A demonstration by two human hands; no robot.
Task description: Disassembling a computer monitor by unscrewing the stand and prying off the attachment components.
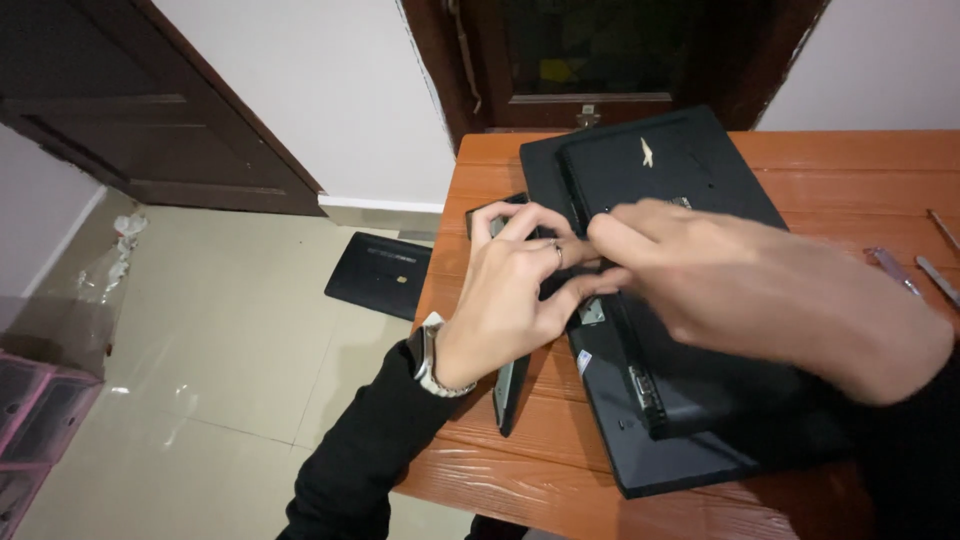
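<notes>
A black flat monitor (680, 160) lies face down on the orange wooden table (850, 170), with a raised rear housing on its back. My left hand (505, 295), with a ring and a wrist watch, curls around a thin black panel (510, 395) that stands on edge against the monitor's left side. My right hand (745, 290) reaches across the monitor's back, and its blurred fingertips meet the left fingers at the housing's left edge. Whatever sits between the right fingertips is hidden.
A few slim metal tools (895, 270) lie on the table at the far right. On the tiled floor lies a black cover plate (380, 272). Pink plastic drawers (30, 420) stand at the lower left. Dark wooden doors (150, 100) line the wall.
</notes>
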